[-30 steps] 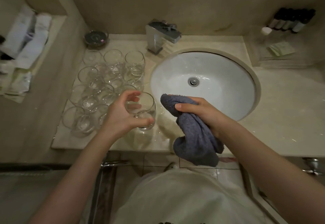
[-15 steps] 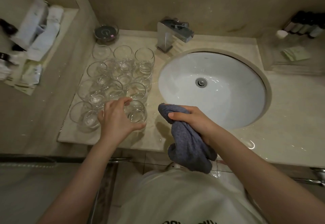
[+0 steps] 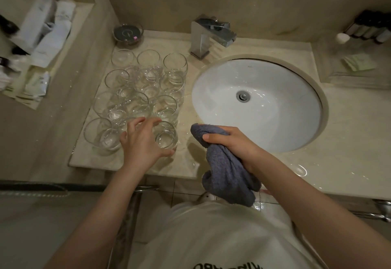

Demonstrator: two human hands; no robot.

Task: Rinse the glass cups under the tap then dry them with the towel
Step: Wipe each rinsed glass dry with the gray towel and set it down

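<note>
Left hand [image 3: 143,144] spread loosely over the near-right glass cup [image 3: 166,135] on the desk [image 3: 186,161], gripping nothing. Right hand [image 3: 230,142] clutches the towel [image 3: 227,175]. Likely between cups; next, grab one.

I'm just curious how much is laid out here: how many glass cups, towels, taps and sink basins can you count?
Glass cups: 12, as best the overlapping clear glass allows; one sits mostly behind the left hand
Towel: 1
Tap: 1
Sink basin: 1
Total: 15
</note>
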